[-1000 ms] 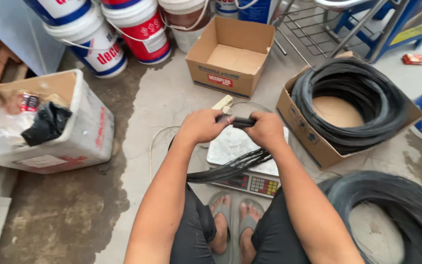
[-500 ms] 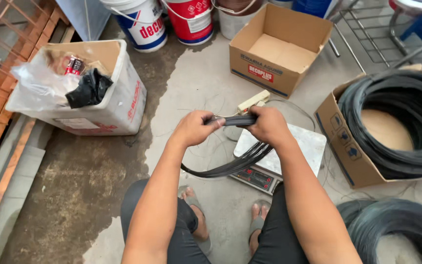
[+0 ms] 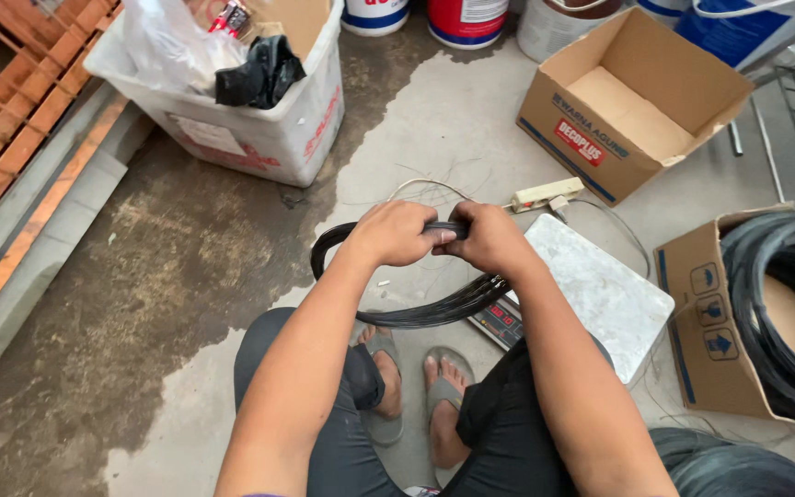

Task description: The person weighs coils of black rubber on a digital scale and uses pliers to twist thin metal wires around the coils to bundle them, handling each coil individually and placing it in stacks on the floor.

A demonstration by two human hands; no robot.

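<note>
Both hands clamped on a black wire coil, held above the floor in front of the knees.

Left hand (image 3: 396,234) and right hand (image 3: 488,238) are fists side by side, nearly touching, both closed around the top of the black wire coil (image 3: 416,308); the loop hangs below them and sags toward the sandalled feet. Just right of the coil, on the concrete floor (image 3: 186,304), a digital scale (image 3: 591,294) with a pale platform. Open empty cardboard box (image 3: 632,101) near the floor's top edge; second box holding thick black coils (image 3: 766,313) at the right edge. White bin (image 3: 259,129) with plastic bags top left; paint buckets (image 3: 466,18) along the top edge.
</note>
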